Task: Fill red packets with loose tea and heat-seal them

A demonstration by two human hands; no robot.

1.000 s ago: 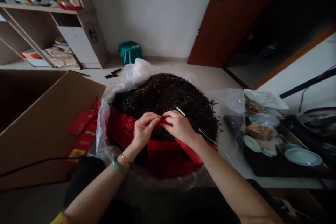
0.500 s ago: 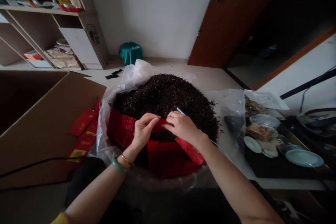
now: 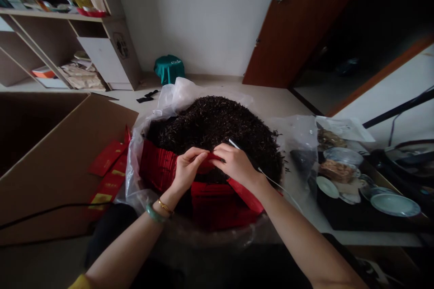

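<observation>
My left hand [image 3: 188,165] is closed in a pinch on one end of a small red packet [image 3: 213,157]. The fingers of my right hand [image 3: 233,162] close on its other end, and both hands cover much of it. A thin pale rod [image 3: 233,143] pokes out beyond my right hand; whether I grip it is unclear. Beneath my hands lies a heap of dark loose-leaf tea [image 3: 220,119] in a wide container lined with clear plastic [image 3: 134,153]. Rows of red packets [image 3: 158,167] stand at its left side, and another stack of red packets [image 3: 220,205] is at the front.
On the left is a large cardboard box [image 3: 74,149], with loose red packets [image 3: 106,158] by it. To the right, a dark tray [image 3: 342,216] carries dishes and a lidded bowl [image 3: 335,169]. A white cord [image 3: 281,189] runs past my right forearm. A teal-covered bin [image 3: 169,68] stands by the wall.
Both hands stay over the tea with the red packet between them. Only slight finger movement shows, and the whole view has shifted a little.
</observation>
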